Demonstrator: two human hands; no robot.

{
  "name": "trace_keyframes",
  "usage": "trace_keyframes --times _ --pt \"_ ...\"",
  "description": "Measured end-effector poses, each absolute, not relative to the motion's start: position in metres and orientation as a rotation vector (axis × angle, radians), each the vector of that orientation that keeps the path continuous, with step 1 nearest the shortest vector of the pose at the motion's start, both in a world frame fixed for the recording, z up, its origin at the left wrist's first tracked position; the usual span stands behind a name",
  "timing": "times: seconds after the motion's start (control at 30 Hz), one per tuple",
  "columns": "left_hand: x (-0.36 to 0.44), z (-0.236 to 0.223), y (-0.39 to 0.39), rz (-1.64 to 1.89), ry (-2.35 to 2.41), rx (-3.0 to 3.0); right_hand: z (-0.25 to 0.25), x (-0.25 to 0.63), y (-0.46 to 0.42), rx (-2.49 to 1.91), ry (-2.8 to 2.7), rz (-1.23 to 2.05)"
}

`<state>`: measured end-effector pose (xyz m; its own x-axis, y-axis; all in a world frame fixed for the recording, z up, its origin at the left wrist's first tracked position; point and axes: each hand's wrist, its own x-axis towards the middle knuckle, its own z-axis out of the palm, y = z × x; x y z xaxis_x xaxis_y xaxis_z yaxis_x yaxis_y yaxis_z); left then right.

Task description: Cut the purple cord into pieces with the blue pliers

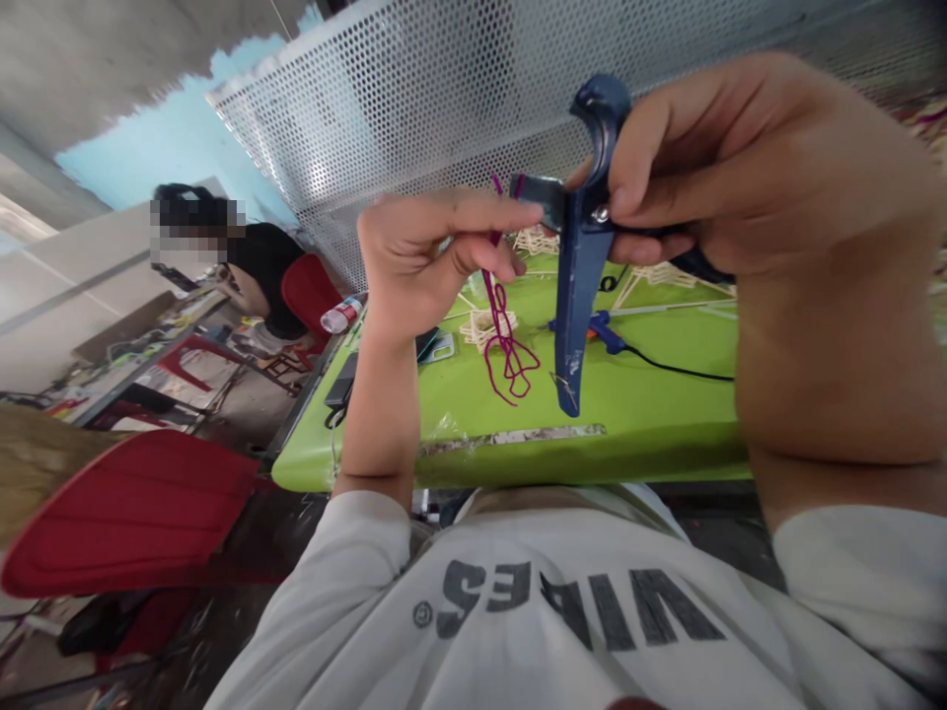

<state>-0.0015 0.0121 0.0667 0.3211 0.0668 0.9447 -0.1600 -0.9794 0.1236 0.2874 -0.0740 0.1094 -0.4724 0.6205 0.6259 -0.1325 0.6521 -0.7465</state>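
Mesh of perforated metal [311,108] slants behind a lime-green table [666,414]. Off to the left stands a red chair [140,503], with a seated person in black [262,261] farther back. Over the table, the wearer's right hand [747,168] has its thumb and fingers clamped on dark-blue scissors [581,286], one long blade pointing down. The left hand [421,256] faces it, thumb and forefinger bent together, the forefinger reaching a short dark piece beside the scissors' pivot; whether that is the second blade cannot be told. Beyond the blade lies a blue glue gun [608,333]. A clear bottle [341,316] lies at the table's left edge. Purple thread [505,340], pinched in the left fingers, hangs in loose loops.
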Motion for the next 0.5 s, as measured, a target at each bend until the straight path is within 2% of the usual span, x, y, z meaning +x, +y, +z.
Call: trace_keyframes --times 0.4,0.5 --pt "0.000 0.074 -0.019 1.471 -0.142 2.409 0.112 0.288 -0.067 -0.360 -1.901 0.963" --pt "0.002 0.069 -0.017 1.345 0.028 2.410 0.112 0.287 -0.072 -0.366 -1.916 0.994"
